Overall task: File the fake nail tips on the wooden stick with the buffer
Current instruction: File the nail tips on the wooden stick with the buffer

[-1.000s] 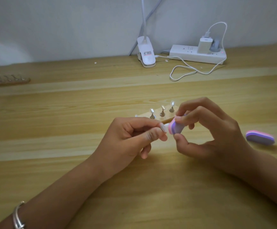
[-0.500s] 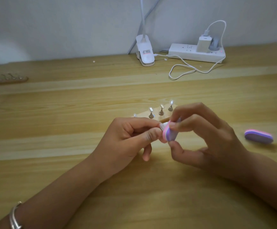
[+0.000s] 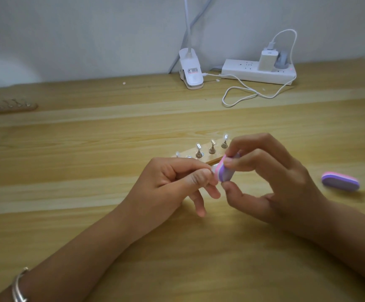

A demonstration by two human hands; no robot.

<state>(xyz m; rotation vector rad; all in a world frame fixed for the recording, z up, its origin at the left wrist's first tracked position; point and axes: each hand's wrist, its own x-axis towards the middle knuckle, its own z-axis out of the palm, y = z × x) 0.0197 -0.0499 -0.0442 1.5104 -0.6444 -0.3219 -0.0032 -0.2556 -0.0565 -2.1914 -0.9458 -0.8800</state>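
Table point(image 3: 90, 149): light wood planks, wall along the far edge.
Far edge: white clip lamp base point(image 3: 191, 70); beside it a white power strip point(image 3: 253, 71) with a charger point(image 3: 267, 59) plugged in; its white cable point(image 3: 242, 92) loops on the wood.
Far left: second wooden holder point(image 3: 11, 104), blurred, well apart from the work.
Right side: spare buffer point(image 3: 340, 181), pink and purple, lying flat, apart from both hands.
Obstruction: both hands sit in front of the wooden stick point(image 3: 207, 158) and cover its near edge and right end.
Wooden stick: lies on the table just behind the hands; three fake nail tips point(image 3: 212, 147) stand upright on small metal stands; further stands at its left end are partly hidden.
Left hand point(image 3: 177, 182): thumb and forefinger pinched on a pale nail tip point(image 3: 214, 169), mostly hidden; little finger extended downward; bracelet point(image 3: 18, 286) on the wrist.
Right hand point(image 3: 275, 182): thumb below, fingers curled above, clamped on the buffer point(image 3: 225, 173).
Buffer: held above the table between the hands, its edge touching the nail tip.
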